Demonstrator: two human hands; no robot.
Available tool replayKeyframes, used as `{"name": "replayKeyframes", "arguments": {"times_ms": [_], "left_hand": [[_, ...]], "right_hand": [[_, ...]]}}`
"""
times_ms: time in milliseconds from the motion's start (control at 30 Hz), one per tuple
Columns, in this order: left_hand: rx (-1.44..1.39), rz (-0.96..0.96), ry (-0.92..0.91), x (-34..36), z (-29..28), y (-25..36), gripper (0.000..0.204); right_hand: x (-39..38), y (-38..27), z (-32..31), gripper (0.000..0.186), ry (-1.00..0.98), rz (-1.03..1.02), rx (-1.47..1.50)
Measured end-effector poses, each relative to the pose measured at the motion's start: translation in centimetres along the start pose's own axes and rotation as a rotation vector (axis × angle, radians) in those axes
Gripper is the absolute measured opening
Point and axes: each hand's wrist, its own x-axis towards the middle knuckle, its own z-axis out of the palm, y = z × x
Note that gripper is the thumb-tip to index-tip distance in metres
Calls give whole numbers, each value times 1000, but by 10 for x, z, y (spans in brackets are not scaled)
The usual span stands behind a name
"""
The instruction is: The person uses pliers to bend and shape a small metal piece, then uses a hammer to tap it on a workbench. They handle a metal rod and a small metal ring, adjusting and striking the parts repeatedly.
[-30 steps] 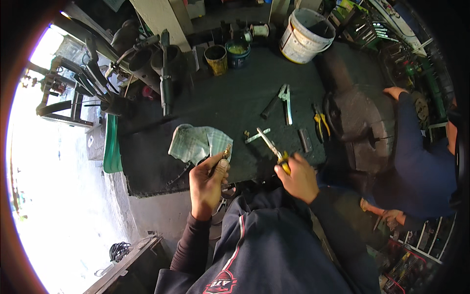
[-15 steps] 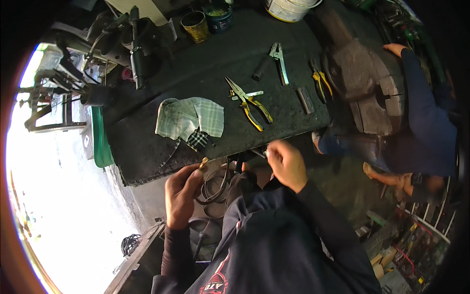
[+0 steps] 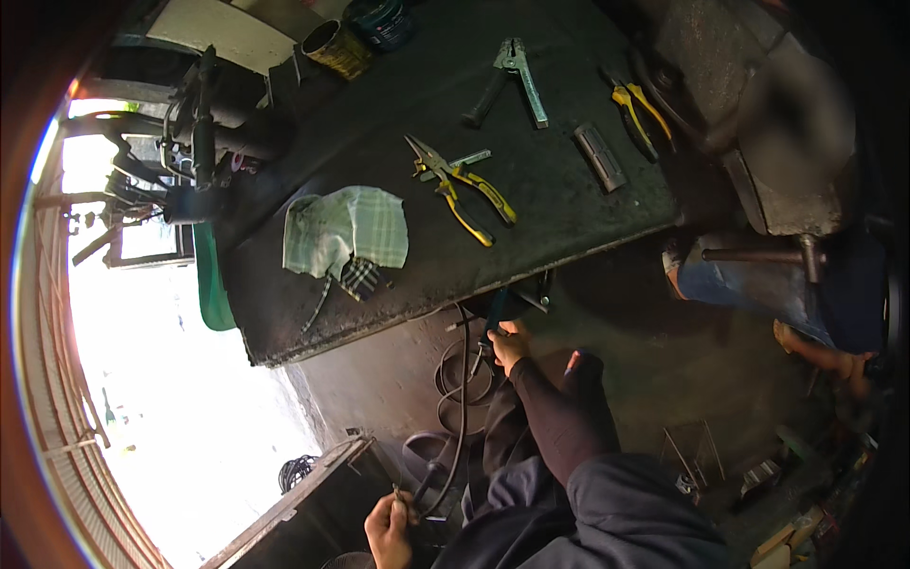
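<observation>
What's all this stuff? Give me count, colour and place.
Bench: one, black, centre
Pliers: two, yellow-handled, bench
Hinged tool: one, silver, bench's far side
Bar: one, grey, bench's right
Strip: one, silver, under pliers
Cloth: one, pale green, bench's left
Can: one, yellowish, far left
Tub: one, dark, beside can
Hose: at least one, black, below bench
Co-worker: one, blue clothes, right
Left hand: one, bare, bottom
Right hand: one, bare, below bench

The bench top (image 3: 540,213) is black, bearing yellow-and-black-handled long-nose pliers (image 3: 448,175), a pale green plaid cloth (image 3: 365,228), a black-and-white checked scrap (image 3: 360,278) near its front edge and yellow-handled pliers (image 3: 626,106) toward its right edge, with a black hose (image 3: 464,398) below.
</observation>
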Motion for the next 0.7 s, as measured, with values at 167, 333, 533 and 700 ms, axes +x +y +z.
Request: {"name": "replayKeyframes", "arguments": {"times_ms": [167, 333, 533, 700], "left_hand": [[-91, 148, 257, -1, 7, 17, 31], [-804, 431, -96, 22, -30, 67, 29], [-815, 814, 544, 48, -121, 122, 41], [-776, 795, 589, 32, -137, 104, 39]], "right_hand": [[33, -8, 21, 37, -21, 130, 198], [38, -42, 29, 31, -29, 25, 204], [-33, -64, -53, 21, -436, 29, 457], [-124, -49, -131, 19, -681, 47, 366]]}}
